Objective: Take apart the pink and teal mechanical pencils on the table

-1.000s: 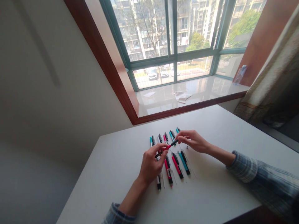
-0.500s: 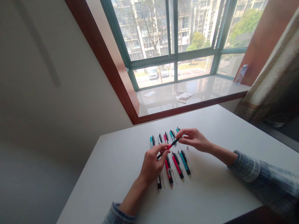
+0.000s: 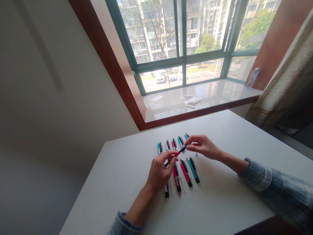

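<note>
Head view: my left hand (image 3: 158, 173) grips a red pen (image 3: 176, 154), my right hand (image 3: 202, 147) meets its tip, grip unclear, and other pens (image 3: 193, 171) lie in rows on the table (image 3: 220, 202).

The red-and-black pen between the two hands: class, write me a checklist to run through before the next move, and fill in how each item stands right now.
Grip of the left hand on the red-and-black pen: ok, closed round its lower end.
Contact of the right hand with the pen's black end: cannot tell, touching or only next to it.
Upper row of pens: ok, lying side by side.
Lower row of pens on the white table: not ok to check fully, the left hand hides part of it.
Small grey part near the right hand: cannot tell what it is.
</note>
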A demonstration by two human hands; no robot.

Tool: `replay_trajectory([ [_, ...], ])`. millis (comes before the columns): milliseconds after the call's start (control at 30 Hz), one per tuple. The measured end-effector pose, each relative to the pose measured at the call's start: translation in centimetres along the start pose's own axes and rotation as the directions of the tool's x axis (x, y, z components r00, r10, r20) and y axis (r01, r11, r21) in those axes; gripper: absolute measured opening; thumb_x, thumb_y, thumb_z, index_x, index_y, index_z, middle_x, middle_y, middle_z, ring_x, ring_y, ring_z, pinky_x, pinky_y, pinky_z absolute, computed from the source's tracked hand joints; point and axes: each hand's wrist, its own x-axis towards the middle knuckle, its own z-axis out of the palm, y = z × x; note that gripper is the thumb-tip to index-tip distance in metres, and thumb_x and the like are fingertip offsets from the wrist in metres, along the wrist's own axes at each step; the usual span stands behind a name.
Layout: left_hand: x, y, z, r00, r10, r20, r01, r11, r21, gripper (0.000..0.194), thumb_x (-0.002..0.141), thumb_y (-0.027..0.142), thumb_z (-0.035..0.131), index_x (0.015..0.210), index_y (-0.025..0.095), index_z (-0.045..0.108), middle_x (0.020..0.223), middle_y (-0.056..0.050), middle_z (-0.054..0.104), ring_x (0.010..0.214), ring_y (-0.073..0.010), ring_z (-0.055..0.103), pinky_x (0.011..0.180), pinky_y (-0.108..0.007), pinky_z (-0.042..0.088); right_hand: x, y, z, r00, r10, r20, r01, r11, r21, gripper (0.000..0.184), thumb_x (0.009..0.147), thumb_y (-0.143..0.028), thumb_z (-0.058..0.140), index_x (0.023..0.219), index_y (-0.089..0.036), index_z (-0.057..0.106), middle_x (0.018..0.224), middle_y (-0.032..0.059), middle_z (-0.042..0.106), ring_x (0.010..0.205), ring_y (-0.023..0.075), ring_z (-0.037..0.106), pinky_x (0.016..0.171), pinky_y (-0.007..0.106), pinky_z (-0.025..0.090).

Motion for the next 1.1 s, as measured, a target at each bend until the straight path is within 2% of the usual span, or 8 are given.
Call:
replay_trajectory([
  [133, 0.0, 0.1, 0.0, 1.0, -0.001, 0.008, 0.001, 1.0, -0.009, 0.021, 0.097, 0.028, 0.06, 0.112, 0.023, 0.073, 0.095, -0.005, 0.08, 0.088, -0.0231, 0.074, 0.085, -0.036, 0.055, -0.1, -0.2, -0.1, 0.999, -0.014, -0.03, 0.016, 0.999, 0.047, 0.033, 0.082, -0.047, 0.079, 0.098, -0.019, 0.076, 0.097, 0.0073, 0.072, 0.092, 0.0231, 0.067, 0.081, 0.036, 0.056],
  [233, -0.1, 0.1, 0.0, 1.0, -0.002, 0.008, 0.002, 1.0, -0.003, 0.02, 0.097, 0.027, 0.06, 0.111, 0.022, 0.073, 0.094, -0.004, 0.08, 0.088, -0.022, 0.075, 0.084, -0.034, 0.055, -0.2, -0.1, -0.2, 0.997, -0.014, -0.074, 0.025, 0.988, 0.151, 0.031, 0.08, -0.042, 0.081, 0.1, -0.02, 0.075, 0.1, 0.0067, 0.073, 0.093, 0.0221, 0.067, 0.082, 0.035, 0.055],
  [400, -0.1, 0.1, 0.1, 1.0, 0.001, 0.008, -0.001, 1.0, 0.011, 0.018, 0.096, 0.026, 0.06, 0.109, 0.023, 0.072, 0.092, -0.003, 0.08, 0.087, -0.0208, 0.074, 0.083, -0.032, 0.054, 0.0, 0.3, -0.6, 0.981, 0.081, -0.178, -0.018, 0.945, 0.326, 0.032, 0.076, -0.038, 0.084, 0.101, -0.021, 0.074, 0.093, 0.0034, 0.072, 0.081, 0.017, 0.065, 0.075, 0.031, 0.053],
  [600, -0.2, 0.1, 0.1, 1.0, -0.008, 0.01, 0.008, 1.0, 0.004, 0.017, 0.097, 0.029, 0.058, 0.107, 0.023, 0.07, 0.09, -0.003, 0.08, 0.085, -0.0207, 0.073, 0.08, -0.031, 0.052, 0.2, 0.3, -1.1, 0.968, 0.153, -0.198, -0.053, 0.899, 0.435, 0.03, 0.076, -0.039, 0.084, 0.099, -0.023, 0.071, 0.09, 0.0016, 0.07, 0.083, 0.0169, 0.066, 0.079, 0.031, 0.054],
  [700, -0.1, 0.0, -0.1, 0.999, -0.027, -0.02, 0.027, 0.999, -0.028, 0.017, 0.097, 0.032, 0.058, 0.106, 0.022, 0.068, 0.088, -0.004, 0.08, 0.083, -0.0213, 0.072, 0.079, -0.033, 0.051, 0.3, 0.3, -1.2, 0.964, 0.179, -0.195, -0.063, 0.87, 0.488, 0.03, 0.078, -0.039, 0.082, 0.102, -0.024, 0.07, 0.093, 0.0027, 0.071, 0.087, 0.0181, 0.067, 0.078, 0.031, 0.055],
  [800, -0.1, -0.3, -0.2, 0.994, -0.054, -0.095, 0.046, 0.995, -0.083, 0.018, 0.097, 0.034, 0.058, 0.108, 0.021, 0.064, 0.091, -0.005, 0.08, 0.084, -0.0221, 0.072, 0.08, -0.035, 0.052, 0.4, 0.4, -1.5, 0.962, 0.195, -0.191, -0.067, 0.849, 0.525, 0.029, 0.079, -0.038, 0.082, 0.102, -0.025, 0.07, 0.096, 0.003, 0.071, 0.091, 0.0186, 0.067, 0.077, 0.03, 0.055],
  [933, -0.2, -0.6, -0.4, 0.98, -0.072, -0.183, 0.05, 0.992, -0.119, 0.018, 0.097, 0.034, 0.057, 0.108, 0.021, 0.059, 0.096, -0.007, 0.08, 0.086, -0.0223, 0.072, 0.082, -0.038, 0.052, 0.5, 0.4, -1.9, 0.963, 0.172, -0.208, -0.066, 0.897, 0.437, 0.035, 0.079, -0.043, 0.08, 0.106, -0.023, 0.072, 0.095, 0.0047, 0.071, 0.088, 0.0191, 0.067, 0.077, 0.033, 0.056],
  [1100, -1.0, -0.6, -0.9, 0.978, -0.074, -0.196, 0.054, 0.993, -0.105, 0.018, 0.097, 0.036, 0.057, 0.107, 0.021, 0.057, 0.096, -0.007, 0.08, 0.084, -0.0217, 0.072, 0.081, -0.037, 0.053, 0.4, 0.1, -1.5, 0.957, 0.049, -0.286, -0.035, 0.998, 0.054, 0.044, 0.082, -0.051, 0.075, 0.111, -0.018, 0.073, 0.089, 0.0046, 0.069, 0.08, 0.0183, 0.067, 0.074, 0.035, 0.056],
])
